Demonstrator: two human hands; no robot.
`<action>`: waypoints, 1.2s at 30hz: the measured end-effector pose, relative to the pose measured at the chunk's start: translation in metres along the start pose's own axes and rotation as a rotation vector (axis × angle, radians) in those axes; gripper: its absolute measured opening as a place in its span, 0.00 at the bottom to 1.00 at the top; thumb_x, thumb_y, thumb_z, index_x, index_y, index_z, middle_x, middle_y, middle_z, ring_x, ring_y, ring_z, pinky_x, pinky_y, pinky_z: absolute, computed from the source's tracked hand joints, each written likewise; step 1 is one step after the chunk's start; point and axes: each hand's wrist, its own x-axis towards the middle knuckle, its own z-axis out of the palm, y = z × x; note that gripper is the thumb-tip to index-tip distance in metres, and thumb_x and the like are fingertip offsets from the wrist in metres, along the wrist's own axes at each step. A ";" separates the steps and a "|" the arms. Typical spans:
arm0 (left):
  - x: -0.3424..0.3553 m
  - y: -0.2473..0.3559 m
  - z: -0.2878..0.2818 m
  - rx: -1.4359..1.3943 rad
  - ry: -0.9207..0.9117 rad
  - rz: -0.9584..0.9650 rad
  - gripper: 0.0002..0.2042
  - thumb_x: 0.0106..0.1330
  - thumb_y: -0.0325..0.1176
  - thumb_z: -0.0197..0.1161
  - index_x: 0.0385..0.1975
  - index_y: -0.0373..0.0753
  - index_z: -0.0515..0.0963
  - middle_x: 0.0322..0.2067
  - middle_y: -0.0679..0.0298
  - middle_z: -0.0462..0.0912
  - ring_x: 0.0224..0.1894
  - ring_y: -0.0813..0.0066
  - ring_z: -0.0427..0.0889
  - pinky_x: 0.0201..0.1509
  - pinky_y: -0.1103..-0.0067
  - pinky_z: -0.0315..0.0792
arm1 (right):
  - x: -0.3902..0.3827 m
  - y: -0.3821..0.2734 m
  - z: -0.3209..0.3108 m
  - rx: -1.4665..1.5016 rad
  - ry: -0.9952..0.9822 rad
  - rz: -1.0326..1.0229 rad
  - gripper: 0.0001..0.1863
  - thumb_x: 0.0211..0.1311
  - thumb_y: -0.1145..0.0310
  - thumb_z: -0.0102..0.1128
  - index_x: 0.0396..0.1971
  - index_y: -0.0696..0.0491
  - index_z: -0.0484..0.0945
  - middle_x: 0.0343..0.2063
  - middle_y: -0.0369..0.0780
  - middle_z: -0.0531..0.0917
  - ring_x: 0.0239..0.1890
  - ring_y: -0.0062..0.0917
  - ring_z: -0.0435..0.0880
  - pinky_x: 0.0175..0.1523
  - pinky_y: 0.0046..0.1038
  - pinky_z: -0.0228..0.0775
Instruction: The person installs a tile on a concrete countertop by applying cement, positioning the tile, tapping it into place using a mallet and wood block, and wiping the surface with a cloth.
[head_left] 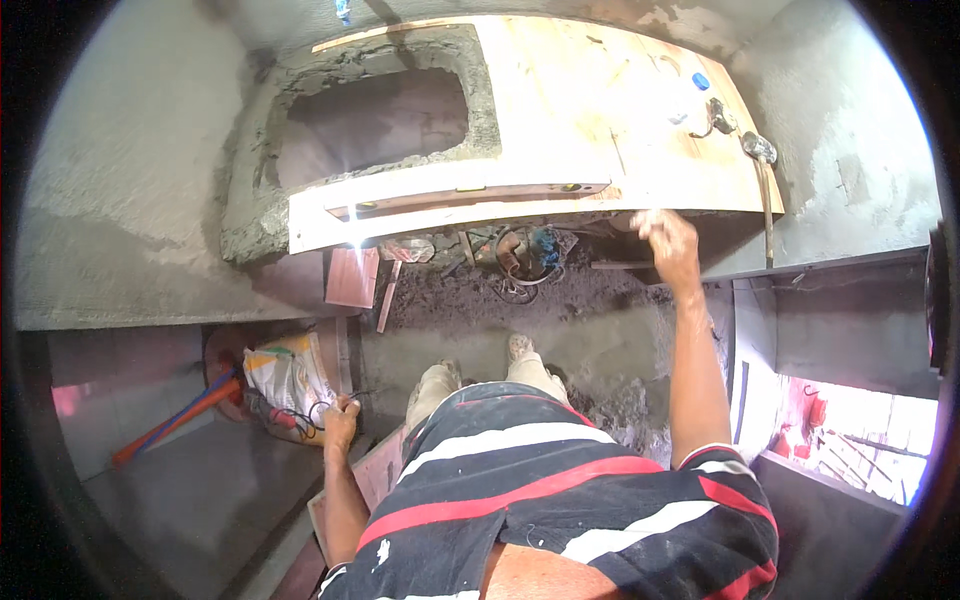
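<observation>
My left hand [341, 422] is low on the left, its fingers closed around a thin black cord [300, 412]. The cord runs in loops across a white and yellow sack [290, 378] beside that hand. My right arm reaches forward, and my right hand [668, 245] is raised by the front edge of a plywood board [560, 110]. Its fingers are curled together; whatever may be in them is too small or blurred to make out. Along the board's front edge lies a long spirit level [470, 192], left of my right hand.
A rectangular opening edged with rough mortar [485, 95] is left of the board. A hammer [765, 185] overhangs the board's right edge, near a blue cap [700, 81]. Below stand a bucket of tools [530, 258] and a reddish tile [352, 277]. An orange pipe [178, 420] leans left.
</observation>
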 end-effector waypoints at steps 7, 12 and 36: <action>0.023 -0.037 0.017 0.088 -0.253 -0.084 0.26 0.65 0.40 0.65 0.58 0.26 0.78 0.54 0.41 0.84 0.58 0.51 0.83 0.64 0.69 0.73 | -0.270 0.119 0.088 -0.349 -0.560 0.418 0.14 0.69 0.63 0.53 0.40 0.53 0.85 0.42 0.49 0.87 0.47 0.48 0.85 0.55 0.43 0.77; 0.048 -0.073 0.000 0.155 -0.271 -0.083 0.27 0.64 0.41 0.64 0.58 0.26 0.78 0.54 0.39 0.83 0.58 0.47 0.83 0.64 0.67 0.73 | -0.421 0.144 0.127 -0.294 -0.639 0.671 0.17 0.70 0.58 0.51 0.36 0.54 0.84 0.40 0.51 0.86 0.45 0.49 0.84 0.50 0.47 0.76; 0.055 0.150 -0.003 -0.124 -0.815 0.212 0.31 0.68 0.43 0.67 0.64 0.27 0.71 0.60 0.49 0.81 0.63 0.61 0.80 0.67 0.69 0.71 | -0.262 0.077 0.011 -0.496 0.189 0.836 0.23 0.67 0.72 0.62 0.62 0.57 0.76 0.60 0.55 0.79 0.63 0.47 0.78 0.65 0.43 0.71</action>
